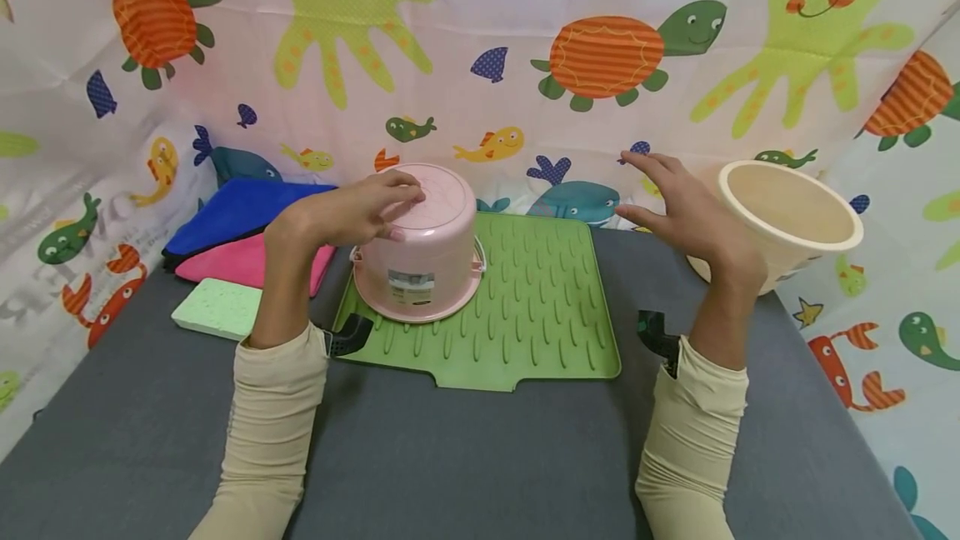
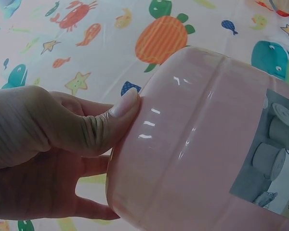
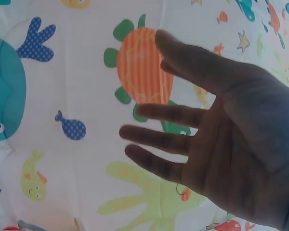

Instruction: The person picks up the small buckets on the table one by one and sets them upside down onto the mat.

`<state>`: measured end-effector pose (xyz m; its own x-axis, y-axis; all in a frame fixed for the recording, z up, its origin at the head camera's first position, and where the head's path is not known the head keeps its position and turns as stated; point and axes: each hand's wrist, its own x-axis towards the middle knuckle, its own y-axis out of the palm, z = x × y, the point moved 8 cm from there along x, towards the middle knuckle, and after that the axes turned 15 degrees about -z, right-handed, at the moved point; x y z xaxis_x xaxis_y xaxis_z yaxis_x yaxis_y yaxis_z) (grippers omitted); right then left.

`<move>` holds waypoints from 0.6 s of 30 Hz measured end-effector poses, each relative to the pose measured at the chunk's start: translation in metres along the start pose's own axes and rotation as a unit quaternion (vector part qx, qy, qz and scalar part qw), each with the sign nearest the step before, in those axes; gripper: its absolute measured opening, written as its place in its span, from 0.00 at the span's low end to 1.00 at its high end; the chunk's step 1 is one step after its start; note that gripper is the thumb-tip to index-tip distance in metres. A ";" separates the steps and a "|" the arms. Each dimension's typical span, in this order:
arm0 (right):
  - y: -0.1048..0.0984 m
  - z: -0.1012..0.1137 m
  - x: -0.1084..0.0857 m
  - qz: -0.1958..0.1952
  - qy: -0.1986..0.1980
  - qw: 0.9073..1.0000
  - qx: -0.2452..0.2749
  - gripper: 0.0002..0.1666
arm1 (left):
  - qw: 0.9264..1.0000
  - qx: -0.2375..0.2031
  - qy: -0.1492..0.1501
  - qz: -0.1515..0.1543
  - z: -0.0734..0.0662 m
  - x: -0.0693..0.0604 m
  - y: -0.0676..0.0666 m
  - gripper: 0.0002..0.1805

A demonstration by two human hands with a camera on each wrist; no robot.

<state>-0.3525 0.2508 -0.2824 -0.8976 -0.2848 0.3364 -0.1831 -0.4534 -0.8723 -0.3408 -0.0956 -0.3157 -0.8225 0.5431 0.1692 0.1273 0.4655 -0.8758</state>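
Note:
A pink bucket [image 1: 438,261] stands upside down on a green ridged mat [image 1: 551,298], its handle ends showing at the low rim. My left hand [image 1: 337,215] grips the edge of its upturned base. In the left wrist view, the thumb [image 2: 120,108] presses on the bucket's side, while the other fingers reach round the base edge and are partly hidden. A picture label [image 2: 274,154] is stuck on the bucket wall. My right hand [image 1: 690,211] is held in the air with fingers spread and holds nothing; a beige bucket [image 1: 780,232] is nearest to it.
Blue cloth [image 1: 232,211] and pink cloth [image 1: 232,263] lie folded at the back left of the grey table [image 1: 480,457]. A pale green sponge [image 1: 217,308] sits in front of them. A curtain printed with sea animals [image 1: 465,32] hangs behind.

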 end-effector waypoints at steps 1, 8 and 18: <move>-0.001 -0.003 0.000 0.001 0.006 1.000 -0.005 0.47 | 1.000 0.001 0.000 0.000 0.000 0.000 0.000 0.32; -0.004 -0.009 0.002 -0.002 0.011 1.000 -0.027 0.46 | 1.000 -0.011 -0.009 -0.001 0.000 0.003 -0.001 0.32; -0.014 -0.030 -0.006 -0.016 0.045 0.998 -0.028 0.46 | 0.999 -0.018 -0.027 -0.002 0.003 -0.001 0.000 0.33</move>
<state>-0.3561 0.2839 -0.2828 -0.9231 -0.1917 0.3334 -0.2324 -0.4126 -0.8808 -0.3418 -0.0977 -0.3175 -0.8518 0.5025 0.1478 0.1422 0.4935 -0.8580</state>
